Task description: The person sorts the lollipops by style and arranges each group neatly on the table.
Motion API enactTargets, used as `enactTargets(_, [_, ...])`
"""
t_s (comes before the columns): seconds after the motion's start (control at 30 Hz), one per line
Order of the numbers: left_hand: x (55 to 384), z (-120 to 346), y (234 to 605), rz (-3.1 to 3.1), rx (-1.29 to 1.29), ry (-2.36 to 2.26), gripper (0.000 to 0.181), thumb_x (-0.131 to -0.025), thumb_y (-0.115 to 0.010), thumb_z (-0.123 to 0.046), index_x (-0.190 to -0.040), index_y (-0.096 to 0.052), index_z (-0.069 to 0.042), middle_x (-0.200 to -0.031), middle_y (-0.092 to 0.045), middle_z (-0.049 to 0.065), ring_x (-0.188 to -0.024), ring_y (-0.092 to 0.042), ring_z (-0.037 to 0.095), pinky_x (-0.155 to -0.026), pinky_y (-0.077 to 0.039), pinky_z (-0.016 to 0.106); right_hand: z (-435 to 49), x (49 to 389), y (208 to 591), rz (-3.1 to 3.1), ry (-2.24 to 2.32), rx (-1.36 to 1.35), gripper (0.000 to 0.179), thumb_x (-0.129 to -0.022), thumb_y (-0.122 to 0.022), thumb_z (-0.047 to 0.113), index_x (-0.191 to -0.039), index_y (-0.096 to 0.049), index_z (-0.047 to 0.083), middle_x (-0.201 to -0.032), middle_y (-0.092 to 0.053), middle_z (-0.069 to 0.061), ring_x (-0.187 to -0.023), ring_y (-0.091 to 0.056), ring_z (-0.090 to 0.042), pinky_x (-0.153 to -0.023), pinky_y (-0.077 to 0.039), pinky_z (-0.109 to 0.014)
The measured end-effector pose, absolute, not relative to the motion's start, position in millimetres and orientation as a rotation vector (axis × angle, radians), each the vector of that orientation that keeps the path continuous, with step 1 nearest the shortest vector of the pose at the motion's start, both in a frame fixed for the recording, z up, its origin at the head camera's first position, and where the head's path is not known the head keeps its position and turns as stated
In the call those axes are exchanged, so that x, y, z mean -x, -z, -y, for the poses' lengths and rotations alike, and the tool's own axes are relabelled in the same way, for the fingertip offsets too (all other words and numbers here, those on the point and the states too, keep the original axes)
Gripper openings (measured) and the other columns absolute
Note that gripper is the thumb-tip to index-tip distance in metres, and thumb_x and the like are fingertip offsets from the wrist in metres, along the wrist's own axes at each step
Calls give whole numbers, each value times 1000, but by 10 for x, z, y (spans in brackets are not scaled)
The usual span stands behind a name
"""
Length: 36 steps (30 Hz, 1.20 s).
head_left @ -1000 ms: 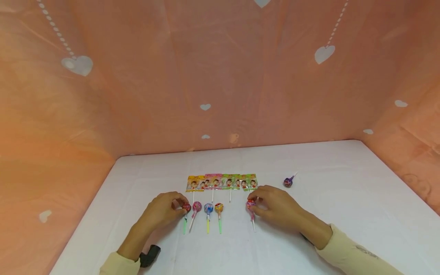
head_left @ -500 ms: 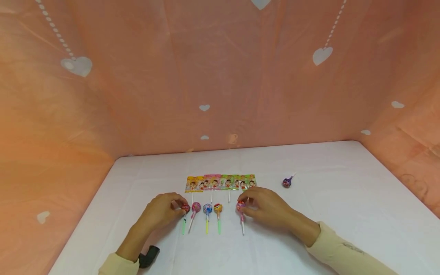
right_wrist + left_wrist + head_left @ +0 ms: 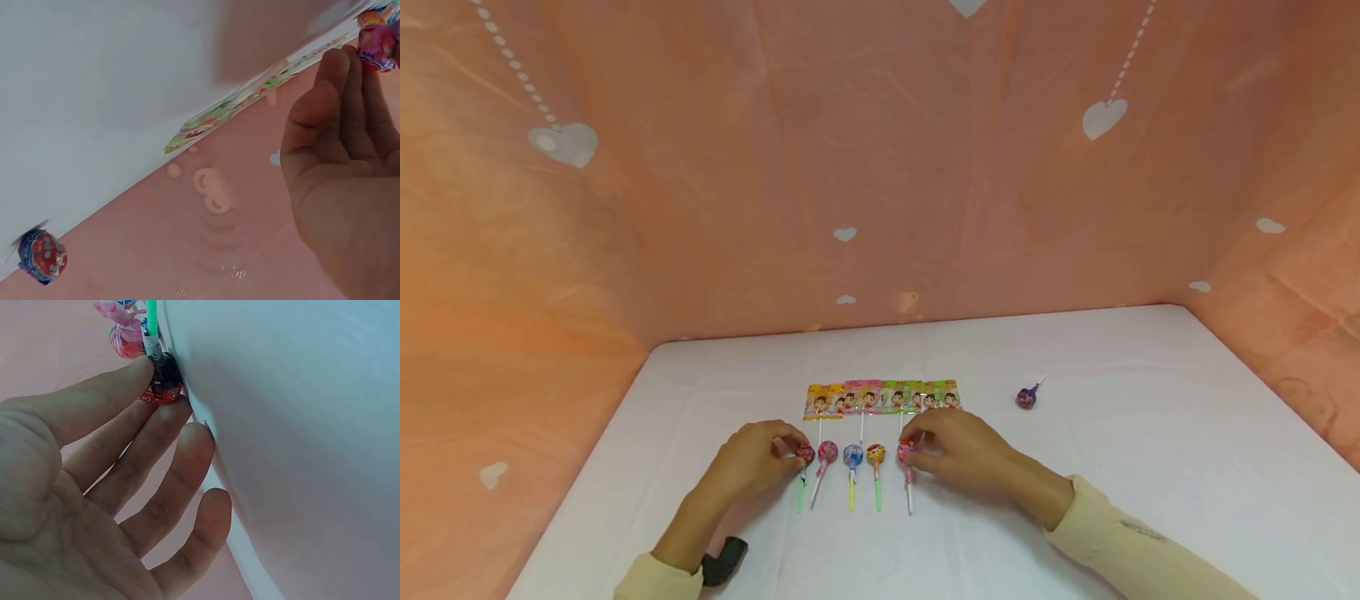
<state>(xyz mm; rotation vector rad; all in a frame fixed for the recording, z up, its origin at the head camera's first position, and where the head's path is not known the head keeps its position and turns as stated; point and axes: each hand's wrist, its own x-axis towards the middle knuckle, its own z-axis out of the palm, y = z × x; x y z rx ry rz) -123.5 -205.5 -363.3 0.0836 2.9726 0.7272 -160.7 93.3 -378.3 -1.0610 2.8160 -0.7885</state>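
My left hand [image 3: 760, 458] pinches the head of a dark red lollipop [image 3: 164, 381] with a green stick, at the left end of a row. Beside it lie a pink lollipop [image 3: 827, 452] with a white stick, a blue lollipop [image 3: 852, 455] with a yellow stick, and an orange-yellow lollipop [image 3: 876, 455] with a green stick. At the row's right end my right hand [image 3: 958, 450] pinches the head of a pink-and-red lollipop [image 3: 906, 454], its white stick pointing toward me. In the right wrist view that pink-and-red lollipop [image 3: 377, 47] shows at the fingertips.
Behind the row, flat-packed lollipops in yellow [image 3: 824, 402], pink [image 3: 865, 397] and green [image 3: 901, 397] wrappers lie side by side, overlapping. A purple lollipop [image 3: 1027, 397] lies apart at the right. White cloth [image 3: 1112, 400] covers the table, with an orange curtain [image 3: 880, 167] behind.
My right hand has slid the pink-and-red lollipop leftward, close to the orange-yellow one. The left hand has stayed at the dark red lollipop.
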Motion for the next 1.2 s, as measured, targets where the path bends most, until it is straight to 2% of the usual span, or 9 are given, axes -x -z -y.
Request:
enactTargets(0.17, [1237, 2051, 3632, -2971, -90, -723, 17, -81, -80, -16, -97, -76, -19, -88, -69, -4, -78, -56, 12, -68, -43, 32, -882, 1618, 3788, -2818, 771, 1051, 17, -91, -69, 32, -106, -73, 24, -98, -68, 15, -98, -61, -6, -91, -50, -35])
enactTargets(0.27, [1232, 2049, 3623, -2965, -82, -721, 17, -81, -81, -16, -98, -76, -20, -88, -69, -4, -78, -56, 13, -68, -43, 33, -856, 1621, 3792, -2810, 768, 1036, 17, -91, -70, 32, -106, -73, 24, -95, -66, 15, -97, -63, -9, -88, -50, -34])
enactTargets(0.37, [1232, 2048, 3619, -2971, -95, -716, 18, -81, -81, -16, -98, -76, -19, -89, -69, -4, -78, -57, 13, -68, -44, 33, -839, 1625, 3802, -2818, 762, 1034, 17, -91, -70, 32, -105, -73, 24, -89, -64, 16, -103, -64, -11, -83, -49, -30])
enactTargets(0.5, [1230, 2042, 3619, -2968, -96, -724, 18, -81, -80, -16, -98, -76, -19, -89, -69, -4, -78, -57, 13, -69, -44, 33, -834, 1629, 3814, -2840, 752, 1040, 16, -91, -70, 32, -103, -73, 23, -85, -64, 16, -99, -65, -9, -80, -49, -29])
enactTargets(0.57, [1230, 2041, 3625, -2965, -97, -726, 18, -81, -80, -16, -98, -76, -18, -88, -69, -4, -78, -57, 13, -68, -44, 33, -835, 1628, 3816, -2841, 750, 1041, 16, -91, -70, 31, -103, -73, 23, -86, -64, 16, -89, -62, -7, -79, -49, -29])
enactTargets(0.8, [1240, 2045, 3653, -2974, -88, -740, 17, -81, -80, -15, -96, -76, -18, -86, -69, -4, -77, -57, 12, -69, -44, 33, -838, 1635, 3817, -2866, 732, 1043, 17, -91, -68, 31, -105, -73, 24, -85, -64, 16, -87, -59, -2, -80, -49, -29])
enactTargets(0.93, [1241, 2048, 3655, -2976, -88, -737, 17, -81, -80, -14, -96, -76, -18, -85, -69, -4, -76, -57, 13, -69, -44, 32, -835, 1637, 3820, -2862, 735, 1061, 16, -91, -69, 30, -105, -73, 23, -86, -62, 14, -81, -56, -3, -76, -48, -27])
enactTargets(1.2, [1236, 2048, 3649, -2973, -80, -730, 17, -81, -80, -15, -97, -76, -17, -86, -68, -3, -77, -56, 13, -69, -43, 32, -824, 1639, 3819, -2859, 737, 1051, 17, -91, -70, 32, -105, -73, 23, -86, -65, 14, -92, -62, -5, -79, -49, -30])
